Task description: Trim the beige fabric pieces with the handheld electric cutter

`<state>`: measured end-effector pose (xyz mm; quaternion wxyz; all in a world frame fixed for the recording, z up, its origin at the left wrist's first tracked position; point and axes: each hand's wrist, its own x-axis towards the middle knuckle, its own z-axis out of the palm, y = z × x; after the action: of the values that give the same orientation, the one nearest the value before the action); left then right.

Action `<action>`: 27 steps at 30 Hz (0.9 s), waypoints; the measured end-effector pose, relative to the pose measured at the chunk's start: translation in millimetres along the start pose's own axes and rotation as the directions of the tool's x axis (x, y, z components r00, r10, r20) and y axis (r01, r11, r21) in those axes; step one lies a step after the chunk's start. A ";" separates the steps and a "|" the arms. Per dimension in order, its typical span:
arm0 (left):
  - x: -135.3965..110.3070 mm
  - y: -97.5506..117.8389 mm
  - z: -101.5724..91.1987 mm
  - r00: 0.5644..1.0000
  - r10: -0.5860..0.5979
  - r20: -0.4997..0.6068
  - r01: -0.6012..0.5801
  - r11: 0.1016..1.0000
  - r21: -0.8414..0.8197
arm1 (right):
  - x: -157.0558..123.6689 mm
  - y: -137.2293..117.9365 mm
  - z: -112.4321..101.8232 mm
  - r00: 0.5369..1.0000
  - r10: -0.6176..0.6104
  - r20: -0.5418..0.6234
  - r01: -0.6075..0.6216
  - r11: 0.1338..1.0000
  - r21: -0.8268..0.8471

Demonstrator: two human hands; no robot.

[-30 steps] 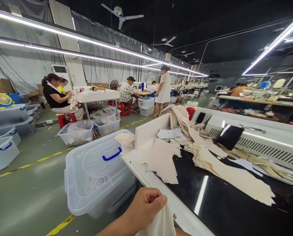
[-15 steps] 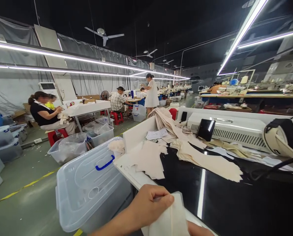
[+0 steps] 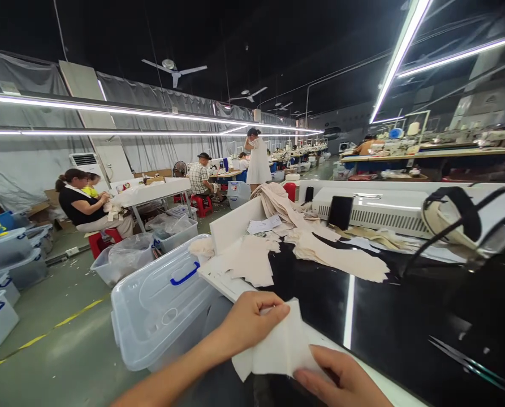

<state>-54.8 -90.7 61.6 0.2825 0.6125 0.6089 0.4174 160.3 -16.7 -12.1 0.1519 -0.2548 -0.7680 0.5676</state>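
Observation:
My left hand (image 3: 247, 322) pinches the top corner of a small white fabric piece (image 3: 280, 345) at the near edge of the glossy black table (image 3: 388, 322). My right hand (image 3: 341, 379) grips the same piece from below, thumb on top. Further along the table lie several cream cut fabric pieces (image 3: 332, 257) and a folded cream pile (image 3: 277, 203).
A clear plastic bin with a blue handle (image 3: 163, 299) stands on the floor left of the table. A white machine (image 3: 388, 212) with a black phone (image 3: 340, 212) leaning on it sits at the back. Thin metal scissors (image 3: 468, 359) lie at right. Seated and standing workers (image 3: 82, 203) are at far tables.
The view has tilted down and right. My right hand has come into view and taken the lower edge of the white piece, which now lies higher over the table edge.

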 end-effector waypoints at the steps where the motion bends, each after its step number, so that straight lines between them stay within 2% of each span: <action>1: 3.0 0.1 -0.7 1.000 0.017 0.003 -0.017 1.000 0.019 | -0.3 -3.4 -2.2 1.000 -0.011 -0.009 0.010 1.000 -0.019; 4: 18.1 0.0 -2.8 0.992 0.126 0.015 -0.127 0.981 0.148 | -2.0 -10.1 -9.2 0.999 -0.004 -0.038 0.003 1.000 -0.030; 8: 54.5 5.1 -9.3 0.939 0.342 0.032 -0.332 0.881 0.337 | 0.3 -9.6 -28.9 0.984 -0.027 -0.175 0.009 0.995 -0.103; 10: 76.6 9.5 -13.3 0.908 0.416 0.053 -0.405 0.836 0.370 | 5.6 -6.9 -45.6 0.953 -0.114 -0.281 0.041 0.967 -0.252; 13: 106.0 9.0 -11.3 0.849 0.515 0.117 -0.513 0.751 0.416 | 18.7 -0.3 -74.8 0.884 -0.231 -0.406 0.024 0.891 -0.454; 14: 113.2 5.0 -6.7 0.814 0.558 0.163 -0.566 0.696 0.443 | 24.0 3.1 -84.4 0.865 -0.254 -0.432 0.005 0.867 -0.499; 15: 118.6 -1.3 0.0 0.761 0.608 0.228 -0.631 0.611 0.478 | 29.5 7.3 -93.4 0.850 -0.275 -0.450 -0.015 0.840 -0.542; 18: 123.1 -29.6 28.6 0.533 0.716 0.452 -0.795 0.240 0.557 | 44.6 24.9 -116.1 0.828 -0.324 -0.457 -0.085 0.733 -0.675; 19: 121.3 -39.9 38.4 0.486 0.723 0.491 -0.811 0.163 0.562 | 48.2 31.7 -122.2 0.828 -0.332 -0.453 -0.113 0.691 -0.714; 20: 118.5 -49.2 47.0 0.470 0.720 0.511 -0.816 0.134 0.562 | 50.6 38.3 -127.9 0.828 -0.336 -0.449 -0.143 0.647 -0.749; 22: 112.0 -63.4 58.6 0.468 0.708 0.529 -0.828 0.141 0.543 | 51.4 49.1 -138.2 0.829 -0.338 -0.445 -0.204 0.557 -0.805; 27: 103.8 -73.2 61.9 0.481 0.712 0.511 -0.847 0.227 0.482 | 37.1 54.5 -150.0 0.815 -0.365 -0.449 -0.304 0.390 -0.869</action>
<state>-48.5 28.5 -14.0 -0.1594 0.9236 0.2947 0.1861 220.1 135.8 -19.5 0.2213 -0.4388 -0.8686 -0.0635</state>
